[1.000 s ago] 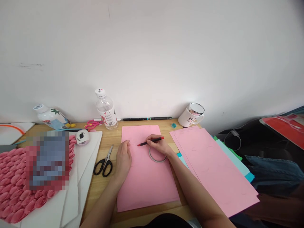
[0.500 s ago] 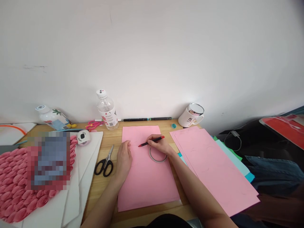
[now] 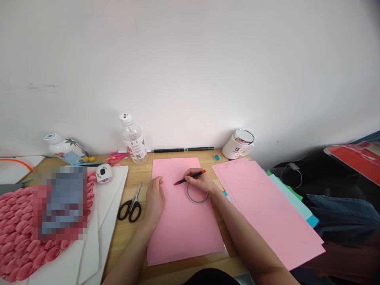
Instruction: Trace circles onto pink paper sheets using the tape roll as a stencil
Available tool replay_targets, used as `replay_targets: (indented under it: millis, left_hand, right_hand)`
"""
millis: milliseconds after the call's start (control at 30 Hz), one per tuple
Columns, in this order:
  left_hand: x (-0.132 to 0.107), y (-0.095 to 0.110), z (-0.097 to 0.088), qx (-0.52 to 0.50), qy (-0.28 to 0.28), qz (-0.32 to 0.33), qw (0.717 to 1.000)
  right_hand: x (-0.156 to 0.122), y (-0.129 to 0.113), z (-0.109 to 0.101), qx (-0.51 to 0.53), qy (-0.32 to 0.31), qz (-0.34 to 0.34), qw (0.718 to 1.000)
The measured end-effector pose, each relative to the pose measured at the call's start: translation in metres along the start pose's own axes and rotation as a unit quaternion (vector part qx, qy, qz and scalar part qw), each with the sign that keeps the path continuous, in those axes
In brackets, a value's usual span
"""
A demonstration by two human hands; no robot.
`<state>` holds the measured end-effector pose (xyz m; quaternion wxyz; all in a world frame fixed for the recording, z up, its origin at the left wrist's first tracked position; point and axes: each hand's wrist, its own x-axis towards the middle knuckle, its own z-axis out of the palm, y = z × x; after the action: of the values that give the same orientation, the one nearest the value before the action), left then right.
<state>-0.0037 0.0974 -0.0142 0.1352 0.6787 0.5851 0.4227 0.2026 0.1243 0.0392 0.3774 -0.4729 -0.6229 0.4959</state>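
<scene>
A pink paper sheet lies lengthwise in front of me on the wooden table, with another sheet's edge showing under it. My right hand grips a black pen with red ends, its tip on the paper's upper part. Beneath that hand a thin grey ring lies flat on the sheet, partly covered by the fingers. My left hand rests on the sheet's left edge, fingers lying against the paper with nothing in them. Faint curved lines are visible near the pen tip.
Black-handled scissors lie left of my left hand. Further left, pink paper rosettes cover a white board. A plastic bottle, pens and a white mug stand or lie along the wall. More pink sheets lie at right.
The pen tip has shifted very slightly to the right and toward me across the paper. My left hand stays on the sheet's left edge, and the ring has not visibly moved.
</scene>
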Motion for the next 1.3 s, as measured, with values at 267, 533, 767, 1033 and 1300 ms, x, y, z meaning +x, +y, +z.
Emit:
replay_targets:
  millis: [267, 533, 767, 1033, 1300]
  left_hand:
    - [0.000, 0.001, -0.001, 0.009, -0.002, 0.007, 1.000]
    - [0.001, 0.001, -0.002, 0.009, -0.008, 0.004, 1.000]
    - [0.001, 0.000, -0.002, 0.009, -0.010, 0.007, 1.000]
    - [0.002, 0.000, -0.001, 0.005, -0.013, 0.003, 1.000]
    - [0.000, -0.003, -0.001, 0.008, -0.001, 0.024, 1.000]
  right_hand:
    - [-0.003, -0.004, -0.002, -0.013, -0.001, 0.002, 1.000]
    - [-0.003, 0.000, -0.004, -0.032, -0.020, 0.015, 0.999]
    - [-0.002, 0.002, -0.005, -0.035, -0.023, 0.011, 0.999]
    - [-0.004, 0.005, -0.008, -0.018, -0.022, 0.003, 1.000]
    - [-0.051, 0.008, -0.013, -0.079, 0.186, -0.086, 0.976]
